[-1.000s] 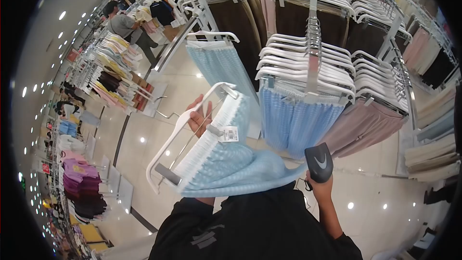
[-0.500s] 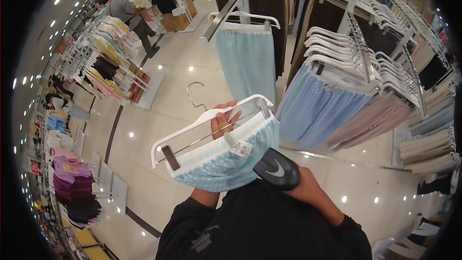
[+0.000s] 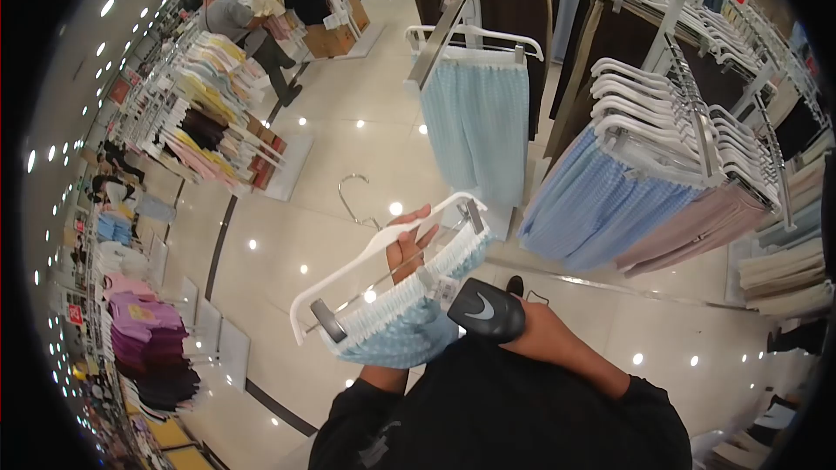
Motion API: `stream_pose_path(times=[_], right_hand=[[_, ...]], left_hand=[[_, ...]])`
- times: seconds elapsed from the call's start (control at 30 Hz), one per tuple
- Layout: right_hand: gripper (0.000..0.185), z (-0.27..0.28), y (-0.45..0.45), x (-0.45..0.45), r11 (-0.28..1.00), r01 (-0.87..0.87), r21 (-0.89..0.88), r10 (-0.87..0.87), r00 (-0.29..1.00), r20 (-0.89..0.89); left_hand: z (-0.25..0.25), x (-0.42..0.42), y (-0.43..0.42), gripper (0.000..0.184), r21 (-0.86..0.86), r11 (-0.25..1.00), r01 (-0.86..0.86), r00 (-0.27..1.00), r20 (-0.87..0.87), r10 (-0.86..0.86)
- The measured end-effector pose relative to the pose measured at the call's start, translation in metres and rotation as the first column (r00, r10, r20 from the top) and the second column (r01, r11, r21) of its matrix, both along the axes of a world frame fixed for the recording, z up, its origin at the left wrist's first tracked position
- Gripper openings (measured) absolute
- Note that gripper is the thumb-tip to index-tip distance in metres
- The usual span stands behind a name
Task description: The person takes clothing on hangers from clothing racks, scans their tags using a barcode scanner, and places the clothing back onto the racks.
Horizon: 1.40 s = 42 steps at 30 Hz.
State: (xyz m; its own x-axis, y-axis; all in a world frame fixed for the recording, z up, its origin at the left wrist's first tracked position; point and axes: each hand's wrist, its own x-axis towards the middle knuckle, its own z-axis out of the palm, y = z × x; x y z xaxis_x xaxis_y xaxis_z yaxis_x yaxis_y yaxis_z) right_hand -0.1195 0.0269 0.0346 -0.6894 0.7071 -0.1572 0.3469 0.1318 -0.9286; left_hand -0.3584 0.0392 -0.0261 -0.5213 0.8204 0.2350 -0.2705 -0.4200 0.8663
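Observation:
My left hand [image 3: 411, 248] grips a white clip hanger [image 3: 366, 257], its fingers around the upper bar. Light blue checked pants [image 3: 409, 331] with a gathered white waistband hang from the hanger's two clips, tilted up to the right. A white price tag [image 3: 445, 289] is attached at the waistband. In my right hand [image 3: 544, 331] is a dark grey handheld barcode scanner [image 3: 489, 312], its head close beside the tag. Whether the scanner touches the tag or pants I cannot tell. The pants hide my left forearm in part.
Ahead, light blue pants [image 3: 477, 113] hang on a metal rack arm [image 3: 438, 39]. To the right, blue pants [image 3: 601, 200] and pink pants [image 3: 688, 226] fill another rack. A person in grey [image 3: 228, 22] stands by clothes racks at the upper left. Purple tops [image 3: 144, 318] hang at left.
The hanger and pants have dropped lower and tipped away, showing less of the pants' front. The scanner has moved left, nearer the tag. My view has shifted, moving the racks rightward.

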Motion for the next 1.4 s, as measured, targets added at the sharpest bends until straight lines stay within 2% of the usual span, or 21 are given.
stream_pose_path(times=[0.1,0.17,0.2,0.3,0.37,0.43,0.5,0.57,0.6,0.63,0.73,0.9,0.97,1.03,1.1,1.13,1.17,1.23,1.27,1.3,1.4], right_hand=[[0.055,-0.006,0.024,-0.004,0.998,-0.034,-0.043,0.040,0.989,0.142],[0.055,-0.016,0.043,-0.004,0.999,-0.008,-0.054,0.014,0.994,0.111],[0.055,-0.021,0.055,-0.005,0.998,0.007,-0.067,0.002,0.991,0.137],[0.056,-0.040,0.090,-0.004,0.995,0.065,-0.078,-0.053,0.987,0.149],[0.057,-0.046,0.111,-0.003,0.984,0.165,-0.067,-0.155,0.979,0.129],[0.058,-0.061,0.130,-0.001,0.976,0.209,-0.064,-0.200,0.971,0.129],[0.058,-0.074,0.147,0.004,0.961,0.273,-0.053,-0.264,0.955,0.136],[0.058,-0.092,0.164,0.011,0.953,0.296,-0.066,-0.289,0.952,0.100],[0.058,-0.102,0.172,0.014,0.938,0.339,-0.077,-0.324,0.933,0.155],[0.059,-0.115,0.179,0.018,0.921,0.381,-0.084,-0.358,0.910,0.210],[0.060,-0.147,0.196,0.037,0.862,0.501,-0.079,-0.483,0.858,0.174],[0.057,-0.141,0.212,0.052,0.787,0.611,-0.091,-0.600,0.791,0.121],[0.056,-0.142,0.215,0.046,0.763,0.637,-0.109,-0.627,0.770,0.115],[0.056,-0.137,0.214,0.035,0.730,0.670,-0.136,-0.661,0.743,0.108],[0.056,-0.125,0.212,0.017,0.703,0.708,-0.068,-0.706,0.706,0.056],[0.056,-0.124,0.209,0.009,0.684,0.726,-0.067,-0.724,0.687,0.055],[0.055,-0.124,0.207,0.001,0.668,0.740,-0.075,-0.737,0.672,0.072],[0.054,-0.125,0.201,-0.016,0.639,0.766,-0.076,-0.760,0.643,0.094],[0.052,-0.129,0.197,-0.025,0.617,0.780,-0.105,-0.773,0.626,0.104],[0.051,-0.129,0.194,-0.034,0.595,0.793,-0.131,-0.786,0.608,0.113],[0.047,-0.120,0.186,-0.062,0.571,0.817,-0.080,-0.814,0.576,0.076]], left_hand=[[-0.035,-0.017,0.024,0.034,0.013,1.000,-0.017,0.998,-0.054,0.018],[-0.045,-0.026,0.041,0.037,-0.042,0.998,0.046,0.999,-0.014,-0.047],[-0.038,-0.018,0.052,0.033,-0.056,0.998,-0.040,0.996,-0.086,0.035],[-0.016,-0.014,0.082,0.032,-0.132,0.991,-0.012,0.995,-0.097,-0.001],[-0.019,-0.019,0.102,0.029,-0.147,0.989,-0.020,0.986,-0.168,-0.005],[-0.050,-0.046,0.124,0.024,-0.111,0.994,0.024,0.898,-0.434,-0.070],[-0.050,-0.057,0.145,0.015,-0.159,0.987,-0.007,0.855,-0.512,-0.076],[-0.035,-0.058,0.163,0.018,-0.228,0.954,-0.197,0.485,-0.868,-0.108],[-0.026,-0.058,0.175,0.021,-0.082,0.970,-0.230,0.222,-0.974,-0.029],[-0.023,-0.060,0.187,0.021,-0.078,0.970,-0.228,0.220,-0.975,-0.027],[-0.008,-0.064,0.223,0.020,-0.003,0.978,-0.209,-0.012,-1.000,-0.006],[0.005,-0.076,0.285,0.027,-0.015,0.980,-0.197,0.032,-0.999,-0.009],[0.005,-0.086,0.311,0.024,-0.093,0.975,-0.202,0.181,-0.982,-0.056],[-0.006,-0.104,0.341,0.023,0.030,0.982,-0.188,0.123,-0.991,0.054],[0.012,-0.107,0.365,0.022,0.307,0.934,-0.183,-0.128,-0.949,0.286],[0.025,-0.105,0.370,0.024,0.376,0.910,-0.173,-0.181,-0.921,0.346],[0.038,-0.102,0.376,0.024,0.377,0.914,-0.150,-0.172,-0.920,0.351],[0.054,-0.100,0.387,0.016,0.229,0.966,-0.120,0.080,-0.968,0.240],[0.030,-0.120,0.410,0.018,0.264,0.957,-0.122,0.041,-0.962,0.270],[0.037,-0.124,0.414,0.018,0.268,0.957,-0.107,0.054,-0.960,0.274],[0.044,-0.137,0.431,0.020,0.287,0.953,-0.097,-0.092,-0.956,0.278]])
